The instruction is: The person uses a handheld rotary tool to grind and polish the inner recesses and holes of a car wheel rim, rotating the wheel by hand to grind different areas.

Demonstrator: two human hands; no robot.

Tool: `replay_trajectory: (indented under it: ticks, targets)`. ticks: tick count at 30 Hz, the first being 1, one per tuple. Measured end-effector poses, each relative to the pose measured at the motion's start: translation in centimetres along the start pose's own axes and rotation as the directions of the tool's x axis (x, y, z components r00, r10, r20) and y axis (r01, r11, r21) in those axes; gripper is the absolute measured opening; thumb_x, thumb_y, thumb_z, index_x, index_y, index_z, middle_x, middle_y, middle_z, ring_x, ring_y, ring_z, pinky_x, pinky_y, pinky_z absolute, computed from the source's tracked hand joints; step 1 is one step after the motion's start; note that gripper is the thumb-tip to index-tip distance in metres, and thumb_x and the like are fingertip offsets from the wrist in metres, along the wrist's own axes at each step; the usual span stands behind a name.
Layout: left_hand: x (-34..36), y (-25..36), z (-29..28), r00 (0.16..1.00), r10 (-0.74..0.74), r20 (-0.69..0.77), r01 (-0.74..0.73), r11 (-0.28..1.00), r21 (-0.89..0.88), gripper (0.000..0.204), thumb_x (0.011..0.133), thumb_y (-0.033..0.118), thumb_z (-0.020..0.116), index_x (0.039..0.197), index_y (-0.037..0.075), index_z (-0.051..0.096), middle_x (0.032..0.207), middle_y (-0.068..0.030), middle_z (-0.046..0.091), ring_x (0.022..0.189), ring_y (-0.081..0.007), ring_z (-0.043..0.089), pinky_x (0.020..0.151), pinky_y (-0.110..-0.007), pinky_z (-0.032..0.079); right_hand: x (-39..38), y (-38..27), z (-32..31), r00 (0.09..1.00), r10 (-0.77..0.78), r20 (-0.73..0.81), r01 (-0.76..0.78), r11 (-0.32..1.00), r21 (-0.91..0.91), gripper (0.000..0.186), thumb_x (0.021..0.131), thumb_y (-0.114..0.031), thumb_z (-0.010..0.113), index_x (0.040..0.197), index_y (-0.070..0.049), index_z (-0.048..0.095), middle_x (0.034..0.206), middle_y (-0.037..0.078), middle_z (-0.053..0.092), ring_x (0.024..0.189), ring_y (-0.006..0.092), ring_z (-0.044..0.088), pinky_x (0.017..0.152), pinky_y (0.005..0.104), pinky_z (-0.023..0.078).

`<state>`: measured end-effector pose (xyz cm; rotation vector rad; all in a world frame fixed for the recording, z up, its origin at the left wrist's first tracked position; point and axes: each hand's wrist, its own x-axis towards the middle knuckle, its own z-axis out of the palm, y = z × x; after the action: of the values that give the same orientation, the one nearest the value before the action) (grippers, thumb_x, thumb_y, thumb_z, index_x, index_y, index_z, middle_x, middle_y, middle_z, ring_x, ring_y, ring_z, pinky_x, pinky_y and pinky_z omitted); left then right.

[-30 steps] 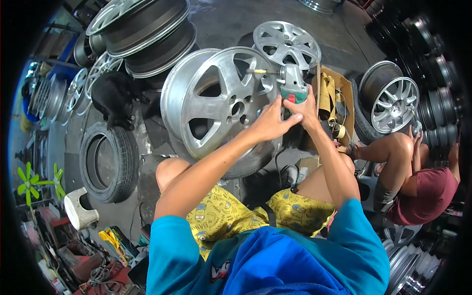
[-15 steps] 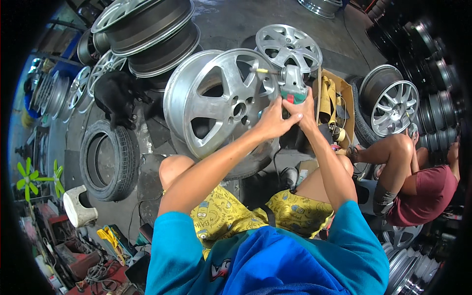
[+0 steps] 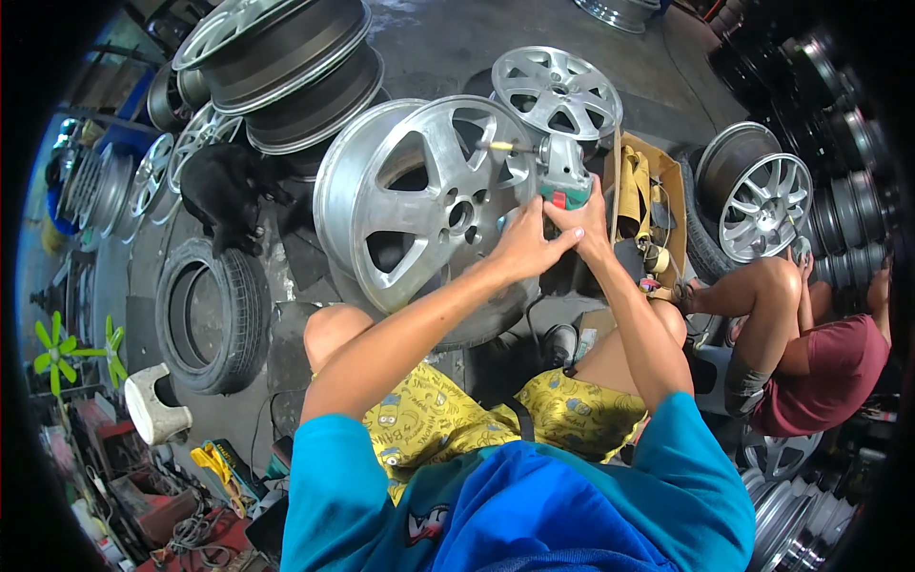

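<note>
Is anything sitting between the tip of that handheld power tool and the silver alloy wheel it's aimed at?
Nothing visible. Both hands, left hand and right hand, grip the grey and green handheld power tool; its thin bit points straight at a spoke of the silver alloy wheel, with no object in between.

Bright daylight; perhaps slightly soft, bent edges

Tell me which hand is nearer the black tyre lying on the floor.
Left. The left hand grips the power tool on the side toward the tyre; the right hand holds it farther away.
</note>
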<state>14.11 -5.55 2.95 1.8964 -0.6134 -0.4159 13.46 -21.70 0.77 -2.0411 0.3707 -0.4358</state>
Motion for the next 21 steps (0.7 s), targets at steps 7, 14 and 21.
replay_trajectory:
  ticks: [7,14,21]
  targets:
    - [-1.4,-0.5,1.9,0.988,0.064,-0.143,-0.051,0.994,0.096,0.081,0.087,0.054,0.073,0.124,-0.013,0.047,0.123,-0.0354,0.054,0.12,-0.048,0.054,0.102,-0.05,0.044,-1.1,0.5,-0.4,0.993,0.09,0.079,-0.095,0.993,0.069,0.072,0.062,-0.026,0.089,0.117,0.002,0.052,0.1,0.014,0.068,0.09,0.0197,0.065,0.082,0.0347,0.054]
    - [1.3,-0.3,0.9,0.991,0.086,-0.1,-0.075,0.991,0.111,0.088,0.086,0.053,0.073,0.13,-0.016,0.04,0.132,-0.0368,0.049,0.13,-0.0493,0.048,0.11,-0.052,0.038,0.9,1.0,0.2,0.996,0.084,-0.029,-0.081,0.992,0.1,0.069,0.064,-0.025,0.088,0.117,0.002,0.053,0.103,0.013,0.068,0.089,0.0187,0.064,0.082,0.0334,0.054]
    - [-2.6,0.7,2.3,0.998,-0.027,-0.059,0.031,0.997,0.075,0.088,0.088,0.056,0.071,0.13,-0.016,0.041,0.131,-0.0378,0.048,0.127,-0.0497,0.049,0.108,-0.051,0.04,-1.8,0.7,-1.0,0.996,0.013,0.093,-0.011,1.0,-0.023,0.065,0.064,-0.023,0.086,0.116,0.002,0.054,0.1,0.013,0.069,0.089,0.0187,0.065,0.082,0.035,0.054]
